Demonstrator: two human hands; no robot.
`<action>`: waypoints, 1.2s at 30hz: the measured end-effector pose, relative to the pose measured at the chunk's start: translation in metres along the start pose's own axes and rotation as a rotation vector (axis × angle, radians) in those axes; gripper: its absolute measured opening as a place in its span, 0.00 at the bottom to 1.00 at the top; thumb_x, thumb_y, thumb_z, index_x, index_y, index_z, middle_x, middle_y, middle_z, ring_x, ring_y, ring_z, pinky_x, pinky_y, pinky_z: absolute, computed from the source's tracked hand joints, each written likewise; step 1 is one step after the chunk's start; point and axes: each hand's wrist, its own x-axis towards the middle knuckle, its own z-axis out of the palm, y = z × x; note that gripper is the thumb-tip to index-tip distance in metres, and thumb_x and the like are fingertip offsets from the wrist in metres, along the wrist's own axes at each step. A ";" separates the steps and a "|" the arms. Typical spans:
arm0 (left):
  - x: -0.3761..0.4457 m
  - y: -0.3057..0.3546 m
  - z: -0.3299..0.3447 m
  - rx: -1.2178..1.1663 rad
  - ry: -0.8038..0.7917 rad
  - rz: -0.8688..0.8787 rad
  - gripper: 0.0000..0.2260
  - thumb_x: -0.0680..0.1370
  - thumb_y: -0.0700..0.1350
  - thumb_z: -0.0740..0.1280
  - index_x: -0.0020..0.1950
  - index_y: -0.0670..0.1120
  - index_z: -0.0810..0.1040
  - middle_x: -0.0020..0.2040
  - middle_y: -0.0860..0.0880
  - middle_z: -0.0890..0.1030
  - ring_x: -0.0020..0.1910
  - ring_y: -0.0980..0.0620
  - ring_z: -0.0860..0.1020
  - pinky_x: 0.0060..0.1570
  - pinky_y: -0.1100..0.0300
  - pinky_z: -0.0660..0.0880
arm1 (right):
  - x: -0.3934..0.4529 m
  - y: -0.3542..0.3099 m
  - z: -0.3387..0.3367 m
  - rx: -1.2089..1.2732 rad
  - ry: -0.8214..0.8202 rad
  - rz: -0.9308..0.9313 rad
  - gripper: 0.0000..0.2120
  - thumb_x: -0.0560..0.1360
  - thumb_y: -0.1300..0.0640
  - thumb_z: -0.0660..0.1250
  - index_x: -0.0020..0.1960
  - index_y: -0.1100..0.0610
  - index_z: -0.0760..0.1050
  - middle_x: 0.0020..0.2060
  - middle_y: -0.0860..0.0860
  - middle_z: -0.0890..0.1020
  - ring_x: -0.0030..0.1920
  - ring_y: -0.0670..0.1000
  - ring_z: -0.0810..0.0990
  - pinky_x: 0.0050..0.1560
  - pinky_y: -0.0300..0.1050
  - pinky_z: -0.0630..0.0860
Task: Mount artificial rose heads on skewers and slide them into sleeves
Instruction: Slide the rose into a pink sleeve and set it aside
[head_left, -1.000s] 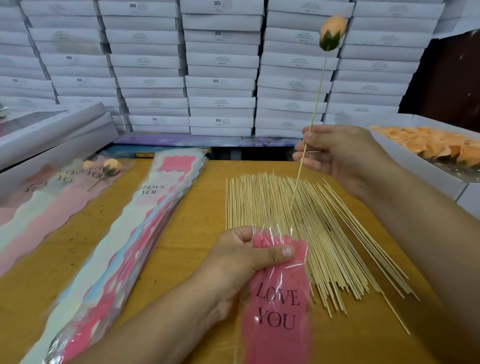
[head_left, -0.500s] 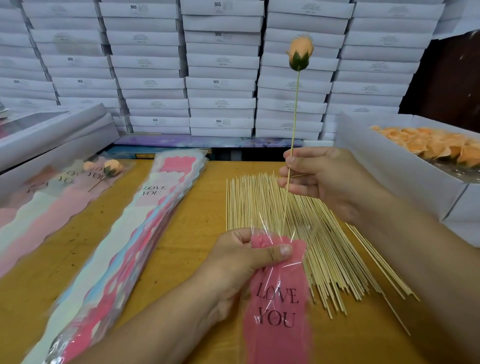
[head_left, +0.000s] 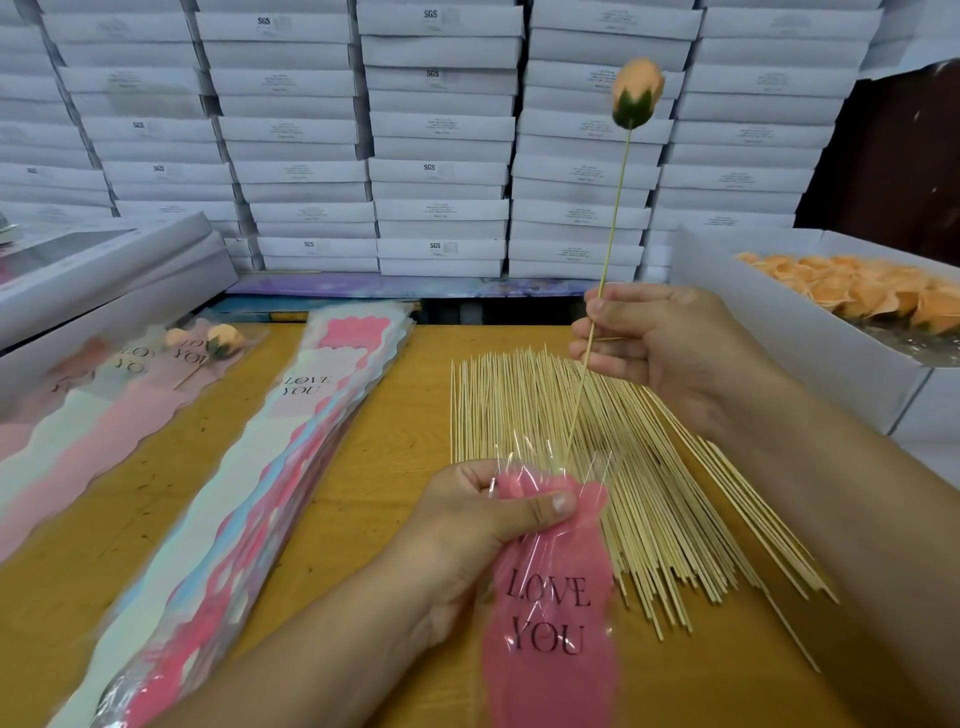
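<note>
Two hands grasping, left (head_left: 478, 525) pink sleeve (head_left: 550, 613), bottom cropped, right (head_left: 670, 348) rose skewer (head_left: 608, 249).

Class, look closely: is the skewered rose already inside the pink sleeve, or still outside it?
Barely in. The skewer tip reaches the mouth of the pink sleeve, while the rose head stands high above it.

The left hand (head_left: 483, 525) sat low and near, thumb pressed flat across curled fingers, pinching. The right hand (head_left: 660, 348) was raised farther off, fingers curled, forearm reaching in from the right.
</note>
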 end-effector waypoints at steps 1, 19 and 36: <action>0.000 0.000 0.000 0.003 0.003 -0.002 0.20 0.63 0.35 0.80 0.54 0.36 0.82 0.44 0.37 0.86 0.34 0.45 0.85 0.27 0.60 0.78 | 0.000 -0.003 -0.001 -0.003 0.003 -0.006 0.04 0.77 0.65 0.70 0.51 0.62 0.80 0.35 0.55 0.86 0.36 0.53 0.87 0.32 0.38 0.81; 0.005 0.001 -0.006 -0.052 0.082 0.018 0.27 0.63 0.36 0.81 0.59 0.34 0.79 0.46 0.37 0.86 0.39 0.43 0.86 0.34 0.56 0.81 | 0.001 -0.013 -0.015 -0.051 0.056 -0.042 0.05 0.77 0.64 0.70 0.53 0.62 0.79 0.35 0.54 0.86 0.35 0.52 0.87 0.31 0.37 0.81; 0.005 0.002 -0.007 -0.072 0.068 0.007 0.25 0.61 0.37 0.81 0.56 0.36 0.80 0.45 0.36 0.86 0.37 0.43 0.86 0.31 0.57 0.80 | -0.004 -0.011 -0.010 -0.061 0.016 -0.011 0.05 0.77 0.65 0.69 0.53 0.62 0.79 0.33 0.54 0.85 0.34 0.51 0.86 0.31 0.37 0.81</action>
